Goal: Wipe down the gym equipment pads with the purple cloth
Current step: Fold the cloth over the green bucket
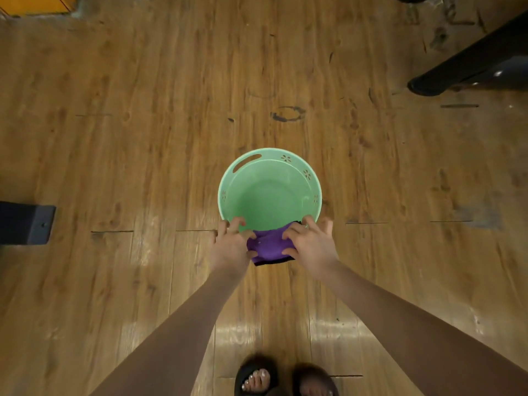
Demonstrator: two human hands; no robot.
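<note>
Down on the floor: wood planks (143, 167) ran everywhere, scuffed, with a dark ring mark past the basin.
Black frame: a machine leg (468, 67) sat far right and a dark block (25, 222) far left, both well clear.
Basin: the green tub (270, 192) looked empty, tbh.
Cloth: the purple cloth (267, 247) was bunched over its near rim.
Hands: left hand (231, 244) and right hand (310, 242) both gripped it; I'd gather it fully before lifting so nothing drags.
</note>
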